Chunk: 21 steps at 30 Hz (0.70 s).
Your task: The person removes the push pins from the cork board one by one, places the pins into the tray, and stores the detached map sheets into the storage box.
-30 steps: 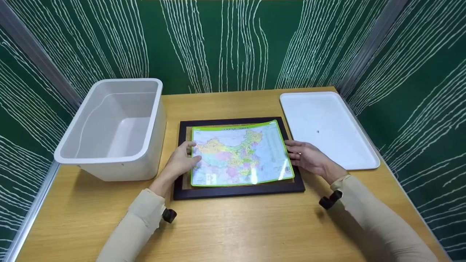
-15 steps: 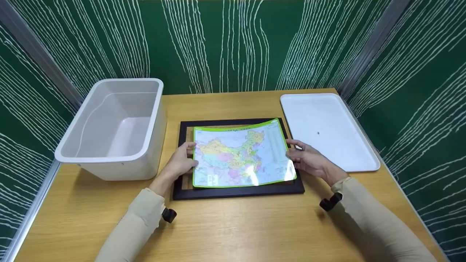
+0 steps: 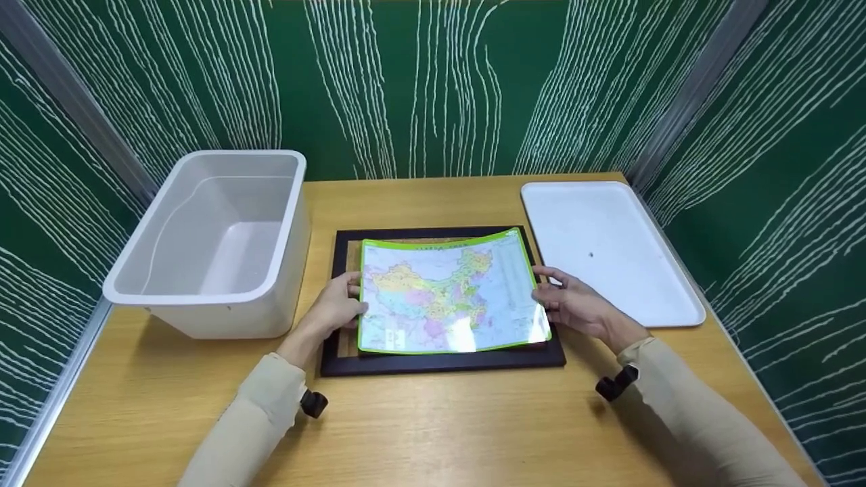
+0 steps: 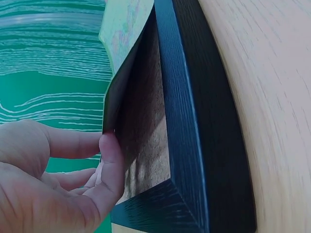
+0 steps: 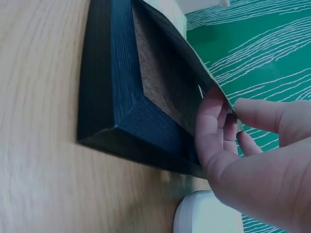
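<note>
A glossy map sheet (image 3: 433, 297) with a green border is held between both hands, slightly bowed, above a black wooden frame (image 3: 443, 365) with a brown corkboard inside. My left hand (image 3: 333, 304) pinches the sheet's left edge; in the left wrist view, thumb and fingers meet on that edge, and a gap shows over the brown board (image 4: 146, 131). The right edge is pinched by my right hand (image 3: 578, 306). From the right wrist view, its fingers (image 5: 210, 126) lie under the sheet and the thumb on top, with the frame (image 5: 146, 121) just below.
To the left stands a deep white plastic bin (image 3: 284, 270). A flat white tray (image 3: 609, 250) lies at the right, close to the right hand. All rest on a wooden table (image 3: 433, 426), enclosed by green walls (image 3: 440, 81) with white wavy lines.
The right hand, earlier with fingers extended at the sheet's edge, now pinches it. The map sheet has bowed more and shifted slightly right relative to the frame.
</note>
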Each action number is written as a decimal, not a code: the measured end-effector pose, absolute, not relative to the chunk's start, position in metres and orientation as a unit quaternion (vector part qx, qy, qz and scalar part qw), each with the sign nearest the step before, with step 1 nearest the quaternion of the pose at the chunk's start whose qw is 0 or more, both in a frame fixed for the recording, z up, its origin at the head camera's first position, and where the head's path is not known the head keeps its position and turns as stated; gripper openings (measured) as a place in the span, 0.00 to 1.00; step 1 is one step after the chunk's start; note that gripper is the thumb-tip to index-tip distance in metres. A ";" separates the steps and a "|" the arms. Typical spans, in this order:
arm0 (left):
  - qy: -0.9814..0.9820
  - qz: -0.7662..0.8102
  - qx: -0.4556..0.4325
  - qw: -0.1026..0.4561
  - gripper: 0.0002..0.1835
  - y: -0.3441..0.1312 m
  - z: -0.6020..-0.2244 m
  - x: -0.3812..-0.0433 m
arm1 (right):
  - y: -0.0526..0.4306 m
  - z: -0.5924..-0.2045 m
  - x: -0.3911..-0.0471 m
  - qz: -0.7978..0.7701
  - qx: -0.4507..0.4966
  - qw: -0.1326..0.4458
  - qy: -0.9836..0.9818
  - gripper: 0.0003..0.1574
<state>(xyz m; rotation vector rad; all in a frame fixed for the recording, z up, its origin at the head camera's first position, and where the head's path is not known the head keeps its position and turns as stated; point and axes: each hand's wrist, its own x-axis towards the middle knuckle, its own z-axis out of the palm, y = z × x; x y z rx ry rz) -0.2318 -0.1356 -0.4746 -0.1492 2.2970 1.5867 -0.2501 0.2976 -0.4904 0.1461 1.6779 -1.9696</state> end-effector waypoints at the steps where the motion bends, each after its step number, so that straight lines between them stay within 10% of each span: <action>1: 0.809 0.560 -0.052 0.172 0.36 -0.136 -0.474 -0.232 | 0.298 -0.490 -0.250 -0.732 0.053 0.271 0.623 0.44; 21: 0.805 0.579 -0.036 0.129 0.37 -0.142 -0.460 -0.231 | 0.298 -0.482 -0.253 -0.753 0.048 0.253 0.605 0.42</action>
